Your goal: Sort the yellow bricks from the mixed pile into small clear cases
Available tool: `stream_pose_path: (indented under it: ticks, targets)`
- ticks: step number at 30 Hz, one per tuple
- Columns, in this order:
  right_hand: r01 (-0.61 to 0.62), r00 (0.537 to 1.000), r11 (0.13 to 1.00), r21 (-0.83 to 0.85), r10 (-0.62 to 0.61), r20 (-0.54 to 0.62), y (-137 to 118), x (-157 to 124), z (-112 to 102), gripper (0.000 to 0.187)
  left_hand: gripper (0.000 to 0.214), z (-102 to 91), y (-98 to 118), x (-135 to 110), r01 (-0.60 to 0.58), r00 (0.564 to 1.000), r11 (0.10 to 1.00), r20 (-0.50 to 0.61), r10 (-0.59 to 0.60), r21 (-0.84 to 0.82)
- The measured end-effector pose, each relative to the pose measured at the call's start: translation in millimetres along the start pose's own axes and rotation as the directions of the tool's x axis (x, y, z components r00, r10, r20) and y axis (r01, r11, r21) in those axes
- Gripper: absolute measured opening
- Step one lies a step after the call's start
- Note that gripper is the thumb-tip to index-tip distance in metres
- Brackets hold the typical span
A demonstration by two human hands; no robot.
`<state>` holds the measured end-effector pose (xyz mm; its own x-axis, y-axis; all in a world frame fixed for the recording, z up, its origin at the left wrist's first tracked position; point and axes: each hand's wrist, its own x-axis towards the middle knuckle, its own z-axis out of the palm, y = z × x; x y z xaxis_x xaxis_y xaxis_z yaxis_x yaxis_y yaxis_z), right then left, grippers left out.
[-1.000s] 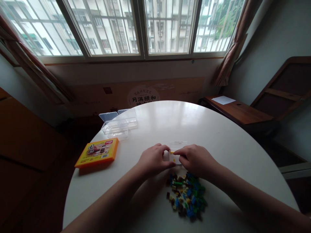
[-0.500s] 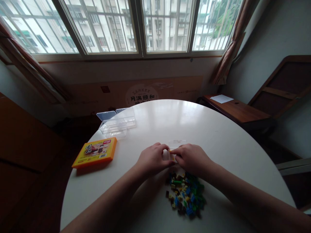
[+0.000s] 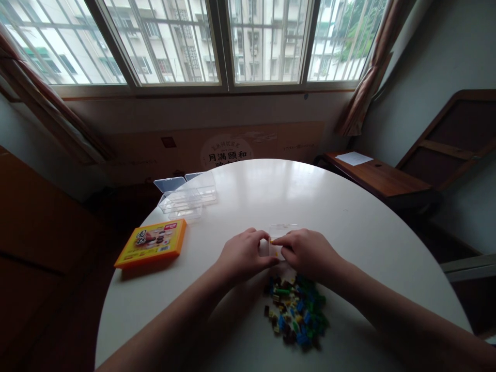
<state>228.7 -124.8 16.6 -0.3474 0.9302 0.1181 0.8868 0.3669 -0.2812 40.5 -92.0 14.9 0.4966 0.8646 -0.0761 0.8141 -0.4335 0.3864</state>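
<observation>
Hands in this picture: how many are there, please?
2: the left hand at the left side of the small clear box, the right hand at its right side.

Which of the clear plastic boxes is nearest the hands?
The box between the left hand and right hand, with yellow pieces inside; the other boxes sit together on the far left.

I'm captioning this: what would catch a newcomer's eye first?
The heap of small blue, green and yellow pieces stands out first, on the white table. Just beyond it, the left hand holds a small clear box while the right hand points a finger into it. To the left, a bright orange-and-yellow box lies near the table's edge.
</observation>
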Motion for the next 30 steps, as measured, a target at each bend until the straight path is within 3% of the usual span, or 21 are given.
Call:
stream_pose_path:
  ticks: [7,16,30]
  targets:
    - [-0.065,0.998,0.997,-0.030,0.064,-0.023,8.3,-3.4,-8.5,0.031,0.049,0.3,0.1,0.3,0.024,1.000,1.000,0.006,-0.024,-0.001]
    - [-0.013,1.000,1.000,-0.003,0.013,0.004,6.3,-2.5,-3.8,0.037,0.046,0.8,1.0,-0.6,0.022,1.000,1.000,-0.009,-0.022,0.006]
    - [0.013,1.000,0.999,-0.047,-0.013,0.009,0.4,0.1,3.9,0.027,0.042,1.4,0.7,-1.5,0.002,1.000,1.000,-0.018,-0.002,-0.003]
